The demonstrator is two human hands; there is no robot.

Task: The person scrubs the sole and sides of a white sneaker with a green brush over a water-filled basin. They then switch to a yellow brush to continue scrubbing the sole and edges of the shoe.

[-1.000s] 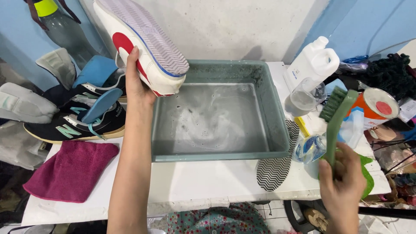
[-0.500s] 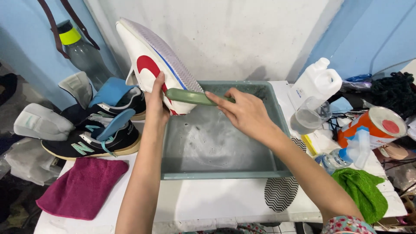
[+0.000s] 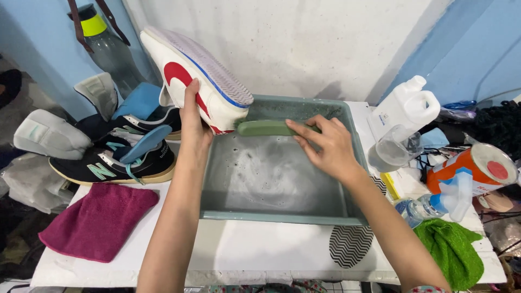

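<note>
The left hand [image 3: 191,111] grips a white shoe [image 3: 192,76] tight and holds it up over the tub [image 3: 282,217] of soapy water. The right hand [image 3: 325,144] is closed around a green brush [image 3: 263,128], pressed against the shoe's heel. Scrubbing looks just begun. The black shoes [image 3: 116,157] beside the tub wait unwashed.
</note>
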